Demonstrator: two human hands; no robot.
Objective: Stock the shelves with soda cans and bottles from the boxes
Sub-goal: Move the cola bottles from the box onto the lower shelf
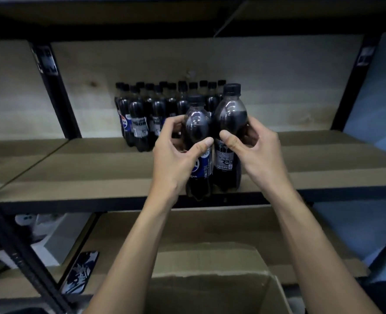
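Two dark plastic soda bottles with black caps are held upright side by side at the front edge of the brown board shelf (85, 177), their sides touching. The left-hand bottle (196, 125), which bears a blue label, is gripped by the left hand (176, 159), the thumb laid across its front and the fingers curled round its far side. The right-hand bottle (231, 109), which bears a black-and-white label and sits a little higher, is gripped in the same way by the right hand (257, 152). The two thumb tips are almost met between the bottles. Whether the bases rest on the shelf or are held just above it cannot be told, as they overlap the black front rim. Behind them, towards the back of the same shelf, a packed cluster of matching bottles (151, 109) is stood in rows against the pale wooden back panel (278, 87). The shelf is carried by black metal uprights (56, 98). Below the forearms, an open brown cardboard box (210, 288) is seen at the bottom of the view, its flaps raised
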